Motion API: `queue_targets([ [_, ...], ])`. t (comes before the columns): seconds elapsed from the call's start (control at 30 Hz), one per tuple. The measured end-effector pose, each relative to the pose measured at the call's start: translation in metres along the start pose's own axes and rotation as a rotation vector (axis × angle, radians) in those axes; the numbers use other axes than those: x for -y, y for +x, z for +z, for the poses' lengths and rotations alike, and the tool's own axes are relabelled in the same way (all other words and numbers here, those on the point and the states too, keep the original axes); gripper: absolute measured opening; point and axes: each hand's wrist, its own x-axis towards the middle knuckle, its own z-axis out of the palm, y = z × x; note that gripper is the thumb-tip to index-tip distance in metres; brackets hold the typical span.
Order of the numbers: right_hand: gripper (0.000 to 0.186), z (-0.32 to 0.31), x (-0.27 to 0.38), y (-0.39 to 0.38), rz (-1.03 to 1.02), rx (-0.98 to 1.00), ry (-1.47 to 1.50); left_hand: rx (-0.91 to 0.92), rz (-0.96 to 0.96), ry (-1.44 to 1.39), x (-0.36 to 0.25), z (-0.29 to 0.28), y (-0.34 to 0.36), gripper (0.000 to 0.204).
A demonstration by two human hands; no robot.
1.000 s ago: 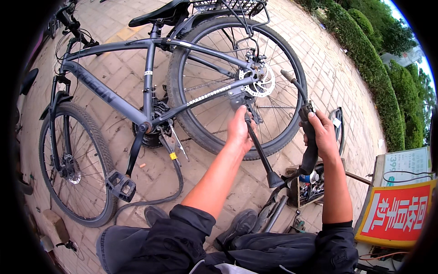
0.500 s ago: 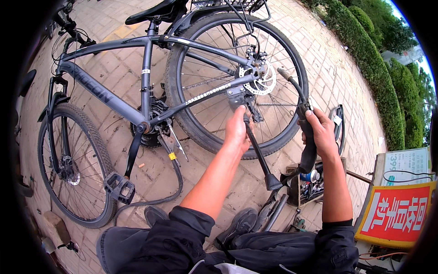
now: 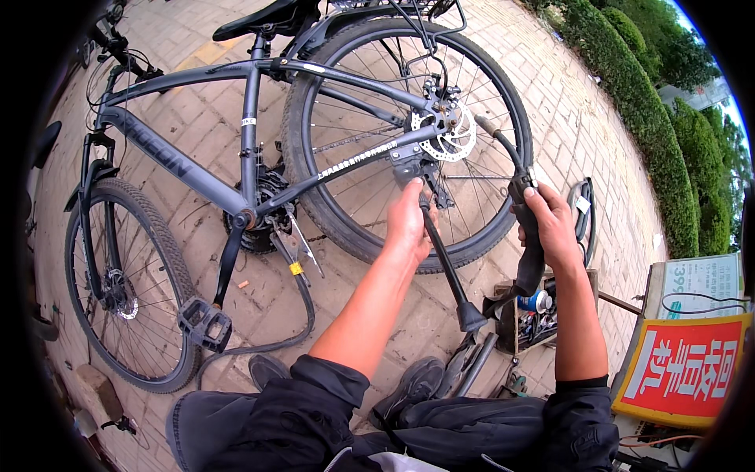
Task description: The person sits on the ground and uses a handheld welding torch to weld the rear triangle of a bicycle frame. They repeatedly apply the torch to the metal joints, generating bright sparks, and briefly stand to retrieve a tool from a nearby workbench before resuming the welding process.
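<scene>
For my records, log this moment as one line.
left hand: gripping kickstand; right hand: holding black tubular piece; bicycle: in front

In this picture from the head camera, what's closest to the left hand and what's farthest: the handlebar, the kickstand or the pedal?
Nearest to the left hand first:
1. Kickstand: right in its grip.
2. Pedal: off to the left, lower in the picture.
3. Handlebar: far away, up in the top left.

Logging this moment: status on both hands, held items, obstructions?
Left hand gripping kickstand near its top. Right hand holding black tube. Open toolbox nearby, blocking neither hand.
</scene>
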Motion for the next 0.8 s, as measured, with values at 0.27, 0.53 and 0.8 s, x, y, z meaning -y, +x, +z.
queue_targets([
  [0.27,0.032,0.0015,-0.0003,0.0015,0.000,0.014,-0.009,-0.029,-0.005,-0.004,0.0009,0.0016,0.0005,0.033],
  [0.53,0.037,0.0019,-0.0013,0.0012,0.016,0.006,-0.021,-0.026,-0.017,-0.014,-0.0007,0.0034,0.0001,0.034],
  [0.8,0.040,0.0001,-0.0050,0.0008,0.010,-0.001,-0.019,-0.008,-0.039,-0.022,-0.0017,0.0046,-0.0010,0.034],
])
